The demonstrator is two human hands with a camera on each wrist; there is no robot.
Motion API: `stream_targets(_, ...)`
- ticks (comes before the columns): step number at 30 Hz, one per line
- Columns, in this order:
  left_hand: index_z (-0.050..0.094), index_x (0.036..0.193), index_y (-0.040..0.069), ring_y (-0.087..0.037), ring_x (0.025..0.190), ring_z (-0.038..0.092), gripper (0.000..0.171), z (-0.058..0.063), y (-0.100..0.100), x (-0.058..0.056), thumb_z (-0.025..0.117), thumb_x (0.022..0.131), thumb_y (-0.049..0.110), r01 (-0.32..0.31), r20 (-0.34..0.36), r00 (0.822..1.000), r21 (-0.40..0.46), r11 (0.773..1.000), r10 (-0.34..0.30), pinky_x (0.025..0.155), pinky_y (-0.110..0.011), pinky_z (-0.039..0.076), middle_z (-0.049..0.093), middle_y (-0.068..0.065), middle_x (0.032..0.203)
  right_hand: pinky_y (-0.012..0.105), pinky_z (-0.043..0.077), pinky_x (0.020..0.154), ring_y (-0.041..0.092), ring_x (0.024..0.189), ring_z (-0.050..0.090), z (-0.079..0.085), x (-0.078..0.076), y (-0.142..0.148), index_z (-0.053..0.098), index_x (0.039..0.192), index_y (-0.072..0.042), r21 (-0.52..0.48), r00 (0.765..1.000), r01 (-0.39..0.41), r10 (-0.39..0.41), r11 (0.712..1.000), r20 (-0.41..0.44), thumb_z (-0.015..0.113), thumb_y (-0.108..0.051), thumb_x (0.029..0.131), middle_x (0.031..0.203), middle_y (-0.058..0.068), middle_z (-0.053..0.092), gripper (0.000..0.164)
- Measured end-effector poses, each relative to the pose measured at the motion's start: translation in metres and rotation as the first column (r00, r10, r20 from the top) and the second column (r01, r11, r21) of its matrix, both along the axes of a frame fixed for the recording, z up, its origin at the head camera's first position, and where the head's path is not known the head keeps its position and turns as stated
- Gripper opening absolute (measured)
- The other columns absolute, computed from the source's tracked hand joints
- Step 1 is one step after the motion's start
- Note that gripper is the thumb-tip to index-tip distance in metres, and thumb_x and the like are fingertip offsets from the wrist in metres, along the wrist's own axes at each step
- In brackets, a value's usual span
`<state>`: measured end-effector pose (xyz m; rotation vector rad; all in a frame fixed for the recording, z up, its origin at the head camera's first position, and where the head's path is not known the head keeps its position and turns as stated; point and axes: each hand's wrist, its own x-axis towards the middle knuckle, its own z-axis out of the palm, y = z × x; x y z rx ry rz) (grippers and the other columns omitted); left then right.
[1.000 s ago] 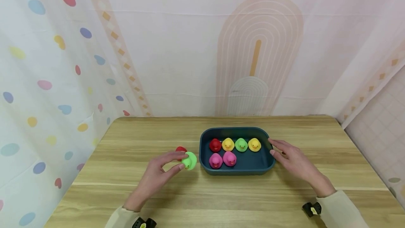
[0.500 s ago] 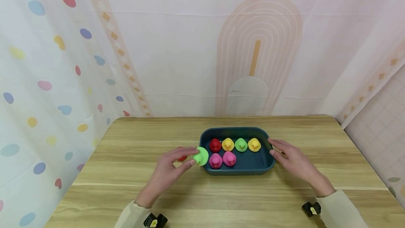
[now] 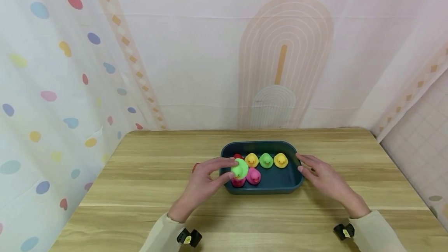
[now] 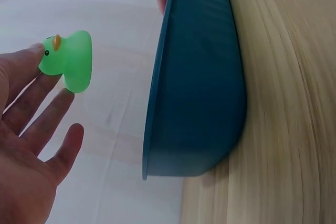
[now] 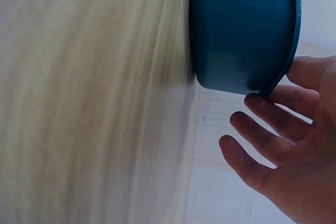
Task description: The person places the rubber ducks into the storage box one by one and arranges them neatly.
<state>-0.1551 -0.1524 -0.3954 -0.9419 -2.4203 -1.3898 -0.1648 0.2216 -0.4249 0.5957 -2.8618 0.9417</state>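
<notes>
My left hand (image 3: 201,186) pinches a green rubber duck (image 3: 240,169) between thumb and fingers, above the left end of a dark teal box (image 3: 266,191). In the left wrist view this duck (image 4: 76,61) hangs clear of the box wall (image 4: 197,87). My right hand (image 3: 325,178) touches the box's right end with thumb and fingertips, its fingers fairly straight (image 5: 294,124). Inside, a yellow duck (image 3: 251,160), another green duck (image 3: 266,161) and a second yellow duck (image 3: 280,160) stand in the back row. A pink duck (image 3: 253,176) sits in front; another pink and a red one are partly covered.
A red thing (image 3: 195,167) on the wooden table (image 3: 140,174) shows only as a sliver behind my left hand. Patterned curtains (image 3: 196,69) hang behind the table's back edge and along its left side.
My left hand has carried the green duck rightward, from the table left of the box to over its left end. The right hand stays at the box's right end.
</notes>
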Motion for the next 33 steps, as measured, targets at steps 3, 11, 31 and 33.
stream_targets(3, 0.077, 0.122, 0.015, -0.018, 0.123, 0.065, 0.027, 0.001, 0.006, -0.002, 0.077, 0.095, 0.017, 0.013, 0.03, 0.999, -0.005, 1.0, -0.013, 0.104, -0.047, 0.052, 0.073, 0.002, 0.126, 0.066, 0.043, 0.105, 0.05, 0.134, 0.05, 0.0, 0.0, 0.0, 0.05, 0.15, 0.003, 0.0, 1.0, 0.001, -0.001, 1.0, -0.001, 0.053, -0.026, 0.11, 0.147, 0.029, 0.052, 0.049)
stream_targets(11, 0.078, 0.12, 0.013, -0.017, 0.12, 0.066, 0.025, -0.001, 0.027, -0.008, 0.077, 0.095, 0.015, 0.04, 0.057, 0.998, -0.026, 0.999, -0.038, 0.103, -0.044, 0.053, 0.075, 0.003, 0.121, 0.067, 0.042, 0.106, 0.051, 0.134, 0.05, 0.0, 0.001, 0.001, 0.05, 0.15, 0.004, 0.001, 1.0, 0.004, -0.004, 1.0, -0.003, 0.053, -0.025, 0.11, 0.147, 0.03, 0.052, 0.049)
stream_targets(31, 0.076, 0.123, 0.01, -0.016, 0.1, 0.065, 0.026, -0.012, 0.065, -0.028, 0.074, 0.097, 0.016, 0.105, 0.117, 0.99, -0.193, 0.976, -0.083, 0.087, -0.037, 0.059, 0.075, 0.0, 0.114, 0.067, 0.042, 0.106, 0.051, 0.134, 0.05, -0.001, 0.0, -0.002, 0.049, 0.151, 0.003, -0.01, 1.0, 0.008, -0.008, 1.0, -0.002, 0.053, -0.024, 0.11, 0.147, 0.03, 0.052, 0.049)
stream_targets(33, 0.076, 0.124, 0.01, -0.02, 0.106, 0.067, 0.026, -0.013, 0.069, -0.03, 0.074, 0.098, 0.016, 0.109, 0.131, 0.988, -0.21, 0.971, -0.083, 0.095, -0.042, 0.057, 0.075, -0.001, 0.117, 0.067, 0.042, 0.106, 0.051, 0.134, 0.05, -0.001, 0.0, -0.002, 0.049, 0.151, 0.003, -0.011, 1.0, 0.007, -0.007, 1.0, 0.0, 0.053, -0.024, 0.11, 0.147, 0.03, 0.052, 0.049)
